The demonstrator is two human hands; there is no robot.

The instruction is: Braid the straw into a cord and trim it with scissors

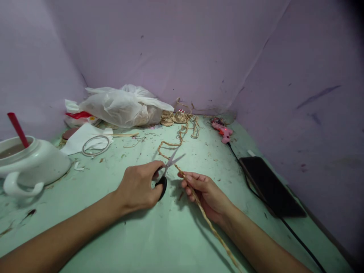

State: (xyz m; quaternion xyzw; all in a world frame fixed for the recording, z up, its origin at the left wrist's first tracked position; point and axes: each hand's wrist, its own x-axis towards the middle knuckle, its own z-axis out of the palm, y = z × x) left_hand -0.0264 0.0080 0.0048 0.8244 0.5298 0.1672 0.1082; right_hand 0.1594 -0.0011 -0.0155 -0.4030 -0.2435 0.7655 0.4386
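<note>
My left hand (pixel 142 184) is closed around the black handles of a pair of scissors (pixel 170 163), thumb and fingers in the loops. The blades stand apart, close to a thin twisted tan cord (pixel 210 223). Pinched between the thumb and fingers of my right hand (pixel 203 189), the cord runs down past the wrist to the bottom edge. On the other side it winds away over the table to a small heap of tan coils (pixel 179 116). Whether the blades touch the cord I cannot tell.
A knotted plastic bag (pixel 125 106) lies at the back. At left stand a white mug (pixel 48 159) with a red stick, white paper (pixel 85 138) and a wire ring (pixel 95 146). Rightward are a pink glue gun (pixel 223 132), a black cable and a phone (pixel 270 185) by the wall.
</note>
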